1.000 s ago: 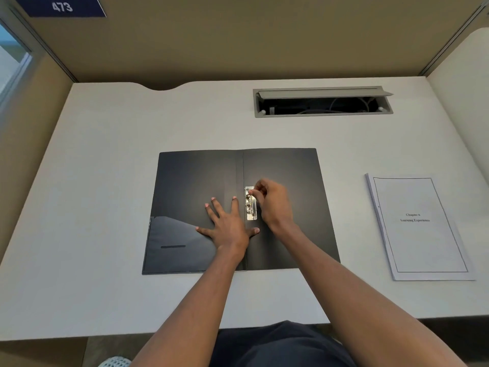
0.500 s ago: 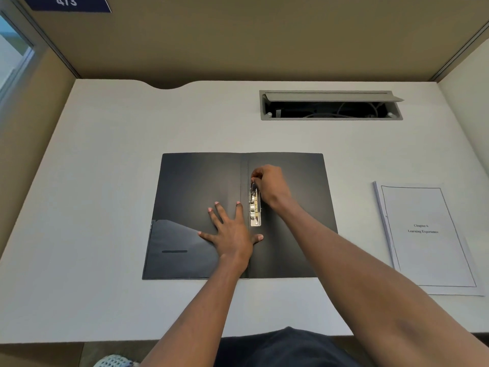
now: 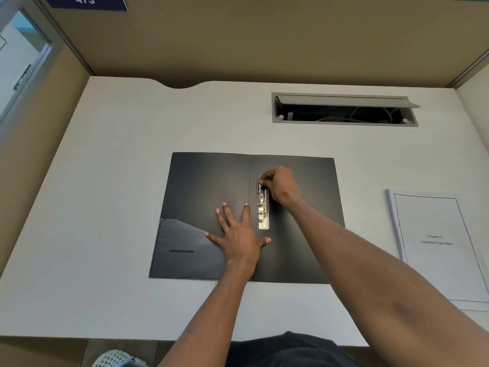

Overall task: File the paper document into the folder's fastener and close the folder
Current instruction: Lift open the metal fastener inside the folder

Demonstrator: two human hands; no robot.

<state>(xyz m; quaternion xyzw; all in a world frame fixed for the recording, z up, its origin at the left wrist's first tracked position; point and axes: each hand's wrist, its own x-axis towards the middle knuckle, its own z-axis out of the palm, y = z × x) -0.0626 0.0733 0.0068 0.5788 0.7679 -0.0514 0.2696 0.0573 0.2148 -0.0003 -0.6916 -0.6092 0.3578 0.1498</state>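
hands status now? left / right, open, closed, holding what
Left hand: open, fingers spread, palm flat on the open folder, holding nothing.
Right hand: closed, fingertips pinching the top end of the metal fastener.

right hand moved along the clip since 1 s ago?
Yes. The right hand has shifted away from the person along the metal fastener, from near its middle to its far end, where the fingers now pinch. The folder stays put.
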